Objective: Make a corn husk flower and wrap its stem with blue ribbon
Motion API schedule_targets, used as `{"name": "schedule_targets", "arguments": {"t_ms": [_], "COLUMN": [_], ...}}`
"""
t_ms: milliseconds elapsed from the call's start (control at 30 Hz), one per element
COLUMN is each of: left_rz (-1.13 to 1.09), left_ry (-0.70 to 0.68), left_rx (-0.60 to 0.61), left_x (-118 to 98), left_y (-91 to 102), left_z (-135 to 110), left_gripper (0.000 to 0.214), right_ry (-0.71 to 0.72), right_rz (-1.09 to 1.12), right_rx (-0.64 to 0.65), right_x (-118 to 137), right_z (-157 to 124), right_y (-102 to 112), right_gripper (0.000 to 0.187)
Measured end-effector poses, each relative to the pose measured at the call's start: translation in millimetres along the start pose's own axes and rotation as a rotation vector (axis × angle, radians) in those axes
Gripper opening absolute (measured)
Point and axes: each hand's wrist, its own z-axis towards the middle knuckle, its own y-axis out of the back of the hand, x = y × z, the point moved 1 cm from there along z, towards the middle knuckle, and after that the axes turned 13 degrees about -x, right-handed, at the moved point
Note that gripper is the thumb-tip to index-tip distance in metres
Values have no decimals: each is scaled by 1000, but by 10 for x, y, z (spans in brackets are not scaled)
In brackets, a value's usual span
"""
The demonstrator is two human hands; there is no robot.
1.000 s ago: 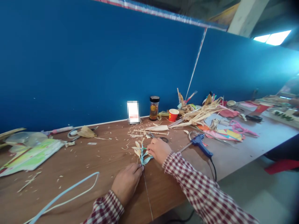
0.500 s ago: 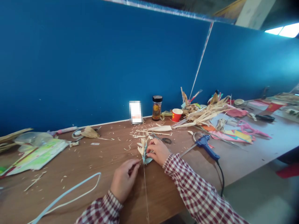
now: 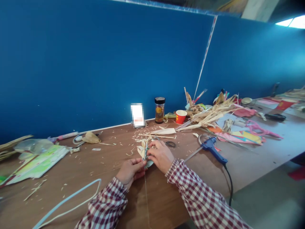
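Note:
A small craft piece (image 3: 143, 150) of pale dried husk leaves bound with light blue strip stands on the brown table (image 3: 107, 165). My left hand (image 3: 130, 170) pinches its lower end, where a thin wire stem (image 3: 145, 197) runs toward me. My right hand (image 3: 161, 155) is closed on the right side of the leaves. Both sleeves are red and white check.
Scissors (image 3: 169, 144) lie just behind my right hand, a blue glue gun (image 3: 212, 149) to the right. A jar (image 3: 159, 110), a red paper cup (image 3: 180, 116) and a heap of husks (image 3: 209, 116) stand by the blue wall. A pale blue strip (image 3: 69, 199) loops at left, beside green sheets (image 3: 35, 162).
My hands have drawn closer together around the husk piece, the left one moving up and right to its base. The view has shifted slightly.

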Motion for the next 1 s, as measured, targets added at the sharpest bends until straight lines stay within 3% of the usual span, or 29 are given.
{"name": "schedule_targets", "arguments": {"t_ms": [133,233,300,400,467,667,1000], "left_rz": [-139,-312,-412,-484,-489,-400,-376], "left_ry": [0,-47,-75,-85,-76,-52,-41], "left_rx": [18,-74,-112,-76,-44,33,46], "left_x": [-24,-99,-134,-127,-91,18,4], "left_y": [33,74,95,94,72,-17,38], "left_z": [9,-4,-15,-24,-26,-27,18], "left_gripper": [19,9,6,6,8,10,9], "right_ry": [-59,-224,-386,-650,-785,-1053,-1165], "right_rz": [103,227,332,582,768,1073,1086], "right_rx": [-155,-339,-279,47,145,-33,11], "right_x": [70,113,110,74,50,0,-8], "right_z": [9,-30,-73,-129,-142,-126,-158], "right_y": [73,99,28,-184,-302,-344,-347], "right_gripper": [18,13,28,47,49,29,27]}}
